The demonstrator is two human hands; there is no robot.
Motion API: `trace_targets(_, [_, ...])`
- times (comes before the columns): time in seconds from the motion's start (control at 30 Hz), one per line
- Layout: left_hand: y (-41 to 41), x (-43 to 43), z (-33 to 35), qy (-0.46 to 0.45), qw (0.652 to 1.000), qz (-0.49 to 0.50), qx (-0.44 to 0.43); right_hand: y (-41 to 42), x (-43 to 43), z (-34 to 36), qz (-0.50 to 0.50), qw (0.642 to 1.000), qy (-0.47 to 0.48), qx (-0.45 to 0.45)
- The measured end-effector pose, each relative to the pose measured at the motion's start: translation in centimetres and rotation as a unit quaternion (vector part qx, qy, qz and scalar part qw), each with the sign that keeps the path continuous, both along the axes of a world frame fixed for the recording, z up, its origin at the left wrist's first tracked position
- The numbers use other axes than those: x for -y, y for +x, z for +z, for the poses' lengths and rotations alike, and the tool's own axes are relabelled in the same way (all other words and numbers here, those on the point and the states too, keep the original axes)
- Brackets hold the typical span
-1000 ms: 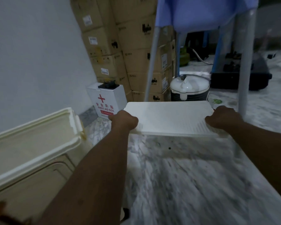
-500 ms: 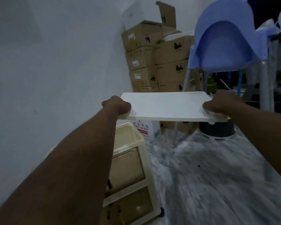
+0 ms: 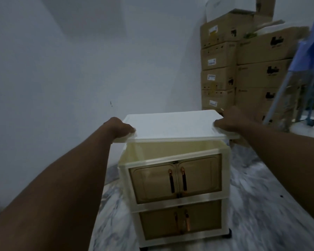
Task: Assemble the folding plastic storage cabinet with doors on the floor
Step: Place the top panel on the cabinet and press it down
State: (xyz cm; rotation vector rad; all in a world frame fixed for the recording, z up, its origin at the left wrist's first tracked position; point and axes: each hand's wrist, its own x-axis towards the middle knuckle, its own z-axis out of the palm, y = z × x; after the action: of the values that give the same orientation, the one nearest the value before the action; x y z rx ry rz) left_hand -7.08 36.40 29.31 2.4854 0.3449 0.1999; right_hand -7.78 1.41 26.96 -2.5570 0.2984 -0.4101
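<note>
Head view: your left hand (image 3: 121, 129) and right hand (image 3: 230, 120) each gripped an end of the white top panel (image 3: 172, 125), held just above the open-topped cabinet (image 3: 176, 187) between them.

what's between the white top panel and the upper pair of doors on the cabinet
In the head view, an open gap: the white top panel hovers above the cabinet, whose hollow cream interior and front rail show above the upper doors.

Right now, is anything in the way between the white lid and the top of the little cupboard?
Nothing visible. The white lid, held by the left hand and right hand, hovers just above the cabinet, whose open top looks empty beneath it.
</note>
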Motion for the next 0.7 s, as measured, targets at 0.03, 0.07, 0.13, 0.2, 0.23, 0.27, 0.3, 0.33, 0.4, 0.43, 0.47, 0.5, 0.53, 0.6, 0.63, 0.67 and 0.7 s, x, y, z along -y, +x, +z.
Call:
trace_targets(0.03, [0.1,-0.7,-0.9,-0.005,1.0,-0.001,-0.007,0.6,-0.4,-0.7,0.0,1.0,0.003,0.002])
trace_targets(0.07, [0.2,-1.1,-1.6,-0.01,1.0,-0.003,-0.015,1.0,-0.6,-1.3,-0.002,1.0,0.007,0.001])
trace_targets(0.13, [0.4,-1.9,-3.1,-0.017,1.0,-0.004,-0.025,1.5,-0.8,-2.6,-0.011,1.0,0.002,-0.015])
trace_targets(0.2, [0.4,-2.1,-4.3,-0.027,0.999,-0.006,-0.032,1.7,-0.8,-3.5,-0.01,0.999,-0.018,-0.033])
trace_targets(0.23, [0.4,-2.1,-4.8,-0.033,0.999,-0.007,-0.035,1.7,-0.8,-3.8,-0.004,0.999,-0.02,-0.035])
trace_targets(0.27, [0.4,-2.1,-5.3,-0.04,0.998,-0.008,-0.039,1.8,-0.8,-4.1,0.0,0.999,-0.019,-0.04])
trace_targets(0.3, [0.3,-2.0,-5.7,-0.047,0.998,-0.01,-0.044,2.0,-0.7,-4.4,0.003,0.999,-0.017,-0.042])
trace_targets(0.33, [0.2,-2.0,-6.0,-0.054,0.997,-0.012,-0.049,2.0,-0.7,-4.6,0.005,0.999,-0.016,-0.043])
trace_targets(0.4, [0.1,-1.8,-6.7,-0.075,0.995,-0.014,-0.059,2.1,-0.6,-4.8,0.003,0.999,-0.022,-0.045])
trace_targets(0.43, [0.0,-1.8,-6.9,-0.085,0.994,-0.014,-0.064,2.0,-0.5,-4.9,0.001,0.999,-0.026,-0.047])
trace_targets(0.47, [-0.1,-1.7,-7.2,-0.092,0.993,-0.013,-0.07,2.1,-0.4,-5.1,-0.002,0.998,-0.029,-0.051])
trace_targets(0.5, [-0.2,-1.7,-7.3,-0.094,0.993,-0.012,-0.074,2.0,-0.4,-5.2,-0.005,0.998,-0.034,-0.053])
trace_targets(0.53, [-0.3,-1.7,-7.5,-0.093,0.993,-0.01,-0.076,2.0,-0.4,-5.3,-0.004,0.998,-0.04,-0.053])
trace_targets(0.6, [-0.3,-1.7,-7.6,-0.097,0.993,-0.004,-0.068,2.4,-0.3,-5.4,-0.001,0.997,-0.049,-0.052])
trace_targets(0.63, [-0.3,-1.8,-7.7,-0.099,0.993,0.0,-0.064,2.6,-0.2,-5.5,-0.002,0.997,-0.054,-0.051])
trace_targets(0.67, [-0.3,-1.9,-7.7,-0.095,0.994,0.005,-0.06,2.7,-0.2,-5.4,-0.003,0.997,-0.06,-0.053])
trace_targets(0.7, [-0.3,-2.0,-7.7,-0.086,0.995,0.011,-0.058,2.9,-0.1,-5.5,-0.003,0.996,-0.07,-0.051])
